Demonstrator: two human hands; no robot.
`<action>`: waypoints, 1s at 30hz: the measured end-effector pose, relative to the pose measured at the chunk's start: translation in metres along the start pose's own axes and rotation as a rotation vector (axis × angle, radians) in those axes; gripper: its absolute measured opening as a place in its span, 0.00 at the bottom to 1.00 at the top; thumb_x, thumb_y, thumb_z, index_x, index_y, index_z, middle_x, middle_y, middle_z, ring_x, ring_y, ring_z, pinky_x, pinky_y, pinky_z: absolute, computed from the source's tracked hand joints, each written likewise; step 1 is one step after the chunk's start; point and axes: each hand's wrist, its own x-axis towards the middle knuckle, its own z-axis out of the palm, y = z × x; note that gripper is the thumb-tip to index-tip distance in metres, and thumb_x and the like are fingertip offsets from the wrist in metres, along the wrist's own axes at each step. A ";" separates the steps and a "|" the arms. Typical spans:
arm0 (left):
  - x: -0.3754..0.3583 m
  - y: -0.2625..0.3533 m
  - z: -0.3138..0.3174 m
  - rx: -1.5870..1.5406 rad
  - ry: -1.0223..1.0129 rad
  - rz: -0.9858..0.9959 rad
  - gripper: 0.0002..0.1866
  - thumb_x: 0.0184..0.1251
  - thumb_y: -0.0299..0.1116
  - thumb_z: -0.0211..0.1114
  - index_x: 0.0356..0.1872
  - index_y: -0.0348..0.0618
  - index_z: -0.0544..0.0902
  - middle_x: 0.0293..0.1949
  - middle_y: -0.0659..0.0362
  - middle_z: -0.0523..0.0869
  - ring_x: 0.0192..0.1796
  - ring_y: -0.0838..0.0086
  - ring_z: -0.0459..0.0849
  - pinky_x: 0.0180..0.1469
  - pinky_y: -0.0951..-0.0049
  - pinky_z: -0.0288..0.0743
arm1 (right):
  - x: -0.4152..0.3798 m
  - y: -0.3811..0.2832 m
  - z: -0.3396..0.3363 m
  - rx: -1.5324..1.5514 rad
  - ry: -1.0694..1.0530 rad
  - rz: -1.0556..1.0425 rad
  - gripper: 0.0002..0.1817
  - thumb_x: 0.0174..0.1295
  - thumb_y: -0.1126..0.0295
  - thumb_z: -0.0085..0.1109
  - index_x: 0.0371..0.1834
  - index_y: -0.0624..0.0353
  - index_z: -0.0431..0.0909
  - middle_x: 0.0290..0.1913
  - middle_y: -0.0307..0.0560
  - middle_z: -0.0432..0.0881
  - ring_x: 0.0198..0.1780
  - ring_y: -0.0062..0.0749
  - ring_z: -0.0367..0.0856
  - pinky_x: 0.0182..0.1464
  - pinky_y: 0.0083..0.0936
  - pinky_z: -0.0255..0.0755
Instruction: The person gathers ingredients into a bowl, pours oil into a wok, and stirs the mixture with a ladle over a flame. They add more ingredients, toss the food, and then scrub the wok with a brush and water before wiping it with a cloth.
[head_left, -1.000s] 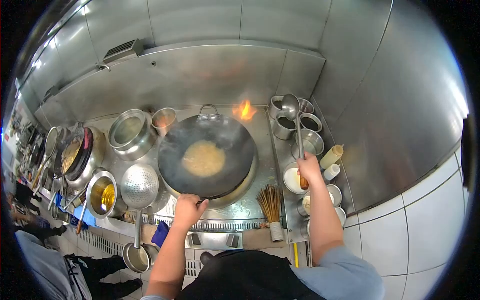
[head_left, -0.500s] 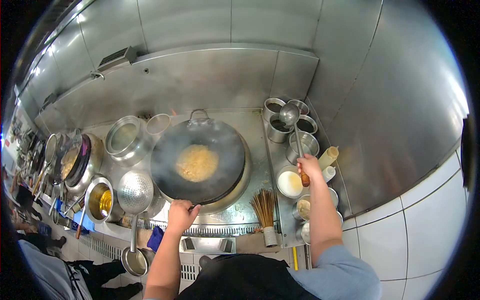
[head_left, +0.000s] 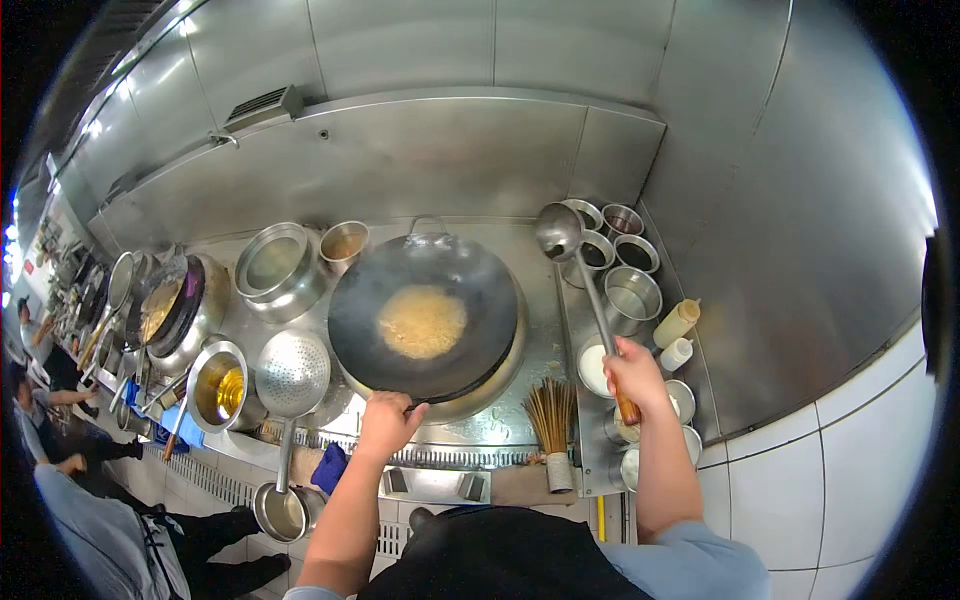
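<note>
Holding the wok [head_left: 365, 345]: left hand [head_left: 388, 425] closed round its near edge, and the wok sits on the stove [head_left: 548, 325], steam hazing over it.
Pale food [head_left: 422, 322]: pooled in the wok's middle, spread flat, with the ladle well apart from it.
Ladle [head_left: 558, 230]: right hand [head_left: 637, 375] wraps its handle low down, the bowl out by the metal containers [head_left: 630, 322]; its contents, can't tell.
Step at the stove: looks like steadying the wok while the ladle is handled on the right.
Ladle's next move: from here, any swing calls for clearing those containers, I'd say, with the left grip firm.
Bamboo brush [head_left: 549, 415]: upright between wok and containers, untouched.
</note>
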 end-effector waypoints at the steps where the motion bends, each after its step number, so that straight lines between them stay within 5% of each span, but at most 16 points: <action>1: 0.000 0.000 0.001 -0.004 0.008 0.007 0.19 0.53 0.40 0.67 0.12 0.40 0.73 0.18 0.51 0.78 0.27 0.54 0.78 0.38 0.58 0.69 | -0.016 -0.008 0.006 0.025 -0.066 0.029 0.18 0.59 0.76 0.52 0.54 0.63 0.72 0.20 0.37 0.72 0.15 0.20 0.69 0.19 0.19 0.63; 5: 0.001 0.000 -0.001 0.003 -0.012 0.013 0.19 0.54 0.40 0.67 0.12 0.40 0.74 0.17 0.52 0.78 0.28 0.54 0.78 0.38 0.57 0.69 | -0.027 -0.015 0.022 -0.042 -0.143 0.008 0.30 0.59 0.76 0.52 0.68 0.58 0.62 0.21 0.36 0.72 0.15 0.20 0.69 0.18 0.19 0.63; 9: 0.000 0.000 -0.001 -0.007 -0.012 0.011 0.19 0.54 0.40 0.67 0.12 0.40 0.74 0.18 0.50 0.77 0.28 0.53 0.78 0.38 0.57 0.69 | 0.003 -0.012 -0.002 0.198 0.029 -0.005 0.18 0.60 0.74 0.52 0.55 0.60 0.71 0.20 0.35 0.71 0.15 0.20 0.68 0.17 0.19 0.63; 11: -0.001 0.000 0.001 0.007 0.010 -0.001 0.19 0.53 0.40 0.67 0.12 0.39 0.73 0.18 0.49 0.77 0.28 0.52 0.77 0.38 0.56 0.69 | 0.023 -0.009 -0.029 0.317 0.116 -0.014 0.03 0.59 0.74 0.51 0.36 0.58 0.70 0.20 0.35 0.72 0.14 0.20 0.68 0.17 0.19 0.62; 13: 0.000 0.002 0.000 0.003 -0.014 -0.033 0.19 0.53 0.40 0.67 0.12 0.39 0.73 0.19 0.49 0.78 0.28 0.51 0.77 0.38 0.56 0.69 | 0.050 0.002 -0.058 0.245 0.165 -0.023 0.02 0.58 0.76 0.51 0.32 0.59 0.69 0.20 0.37 0.72 0.14 0.22 0.69 0.16 0.21 0.63; 19: 0.000 0.005 0.000 0.014 0.002 -0.035 0.19 0.51 0.40 0.68 0.11 0.39 0.72 0.19 0.49 0.77 0.29 0.51 0.76 0.38 0.56 0.68 | 0.118 0.054 -0.097 0.005 0.377 0.010 0.03 0.55 0.78 0.53 0.27 0.63 0.69 0.18 0.42 0.72 0.15 0.26 0.71 0.16 0.24 0.66; 23: 0.002 0.009 -0.001 0.009 0.037 -0.036 0.20 0.51 0.39 0.69 0.11 0.40 0.71 0.18 0.50 0.76 0.27 0.51 0.75 0.37 0.56 0.67 | 0.127 0.065 -0.102 -0.084 0.349 0.059 0.06 0.53 0.77 0.52 0.33 0.69 0.70 0.19 0.44 0.75 0.15 0.28 0.72 0.18 0.24 0.69; 30: 0.002 0.010 -0.001 0.013 0.040 -0.035 0.20 0.51 0.38 0.69 0.11 0.39 0.70 0.17 0.50 0.76 0.26 0.50 0.75 0.35 0.56 0.66 | 0.116 0.053 -0.102 0.135 0.340 0.105 0.04 0.55 0.76 0.53 0.31 0.65 0.70 0.19 0.42 0.74 0.15 0.28 0.71 0.18 0.25 0.67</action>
